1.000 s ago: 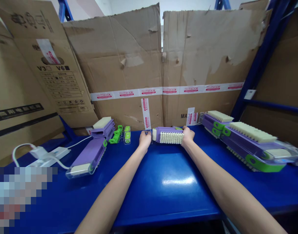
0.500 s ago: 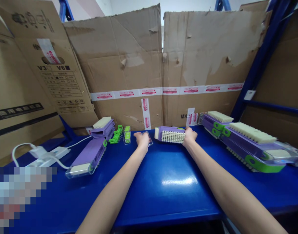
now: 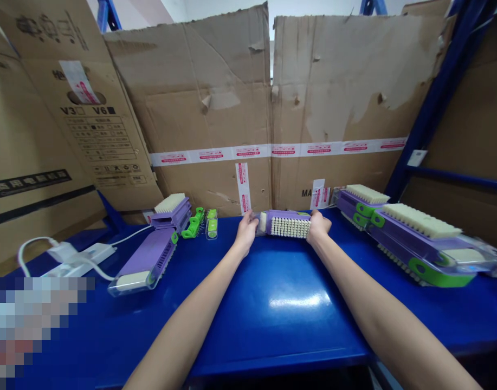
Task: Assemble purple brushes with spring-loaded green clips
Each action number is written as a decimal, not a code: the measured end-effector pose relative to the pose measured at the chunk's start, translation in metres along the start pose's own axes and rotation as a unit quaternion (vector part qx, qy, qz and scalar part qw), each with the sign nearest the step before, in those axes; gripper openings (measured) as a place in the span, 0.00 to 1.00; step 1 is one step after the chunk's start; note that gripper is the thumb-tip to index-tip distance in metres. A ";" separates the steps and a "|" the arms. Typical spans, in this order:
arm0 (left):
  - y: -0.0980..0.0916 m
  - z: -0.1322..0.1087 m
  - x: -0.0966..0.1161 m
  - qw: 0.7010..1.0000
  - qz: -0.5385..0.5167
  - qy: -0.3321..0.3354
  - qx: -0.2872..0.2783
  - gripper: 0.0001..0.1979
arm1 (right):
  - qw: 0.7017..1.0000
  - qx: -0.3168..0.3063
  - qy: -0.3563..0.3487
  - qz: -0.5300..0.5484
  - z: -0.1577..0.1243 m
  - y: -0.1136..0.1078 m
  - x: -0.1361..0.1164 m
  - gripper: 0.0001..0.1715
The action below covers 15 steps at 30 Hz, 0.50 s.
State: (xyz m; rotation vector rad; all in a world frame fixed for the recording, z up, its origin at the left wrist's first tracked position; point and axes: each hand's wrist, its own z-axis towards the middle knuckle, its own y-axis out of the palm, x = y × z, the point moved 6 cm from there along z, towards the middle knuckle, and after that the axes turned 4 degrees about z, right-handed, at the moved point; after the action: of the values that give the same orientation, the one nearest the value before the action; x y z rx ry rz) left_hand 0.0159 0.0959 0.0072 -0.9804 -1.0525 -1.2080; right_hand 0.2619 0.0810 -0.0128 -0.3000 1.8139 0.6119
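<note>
A purple brush block (image 3: 289, 225) with rows of cream bristles faces me at the middle of the blue table. Its right end is in my right hand (image 3: 319, 225), whose fingers are closed round it. My left hand (image 3: 247, 230) pinches a clear plastic cover (image 3: 260, 225), which sits at the block's cream left end. To the left of my left hand lie a green clip piece (image 3: 194, 223) and a clear case with yellow-green parts (image 3: 212, 224).
A purple unit (image 3: 148, 252) with a cream pad stands on the left, beside a white power strip (image 3: 79, 260) with cables. Larger purple brush units (image 3: 414, 238) are at the right. Cardboard sheets (image 3: 207, 108) rise behind the blue table (image 3: 272, 303).
My left hand has moved right and slightly up, bringing the clear cover to the block's left end. My right hand and the block have hardly moved.
</note>
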 end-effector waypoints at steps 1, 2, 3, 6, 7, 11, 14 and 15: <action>0.001 -0.001 0.002 1.000 -0.017 0.001 -0.018 0.22 | 1.000 -0.003 -0.002 0.000 0.002 -0.001 -0.001 0.04; 0.001 -0.003 0.005 0.999 -0.027 0.007 -0.037 0.23 | 1.000 -0.010 -0.003 0.000 0.003 -0.002 -0.002 0.04; 0.001 -0.004 0.008 0.998 -0.032 0.016 -0.054 0.24 | 1.000 -0.019 -0.005 0.001 0.003 -0.001 -0.003 0.04; -0.001 -0.006 0.014 0.995 -0.030 0.033 -0.093 0.26 | 0.998 -0.065 -0.002 0.010 0.001 0.004 -0.004 0.04; -0.002 -0.006 0.015 0.993 -0.034 0.032 -0.105 0.27 | 0.996 -0.087 0.003 0.016 -0.001 0.008 -0.004 0.04; -0.006 -0.004 0.013 0.989 -0.064 0.019 -0.131 0.30 | 0.978 -0.202 0.026 0.035 -0.011 0.023 -0.002 0.09; -0.008 -0.002 0.011 0.988 -0.082 0.010 -0.129 0.32 | 0.952 -0.300 0.039 0.041 -0.022 0.032 -0.001 0.16; -0.008 -0.002 0.011 0.988 -0.087 0.006 -0.131 0.33 | 0.945 -0.321 0.043 0.045 -0.025 0.034 -0.001 0.17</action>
State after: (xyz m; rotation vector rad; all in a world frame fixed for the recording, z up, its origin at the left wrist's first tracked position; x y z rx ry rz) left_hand 0.0085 0.0904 0.0173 -1.0974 -1.0020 -1.5231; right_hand 0.2258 0.0956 0.0023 -0.6903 1.6713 1.2700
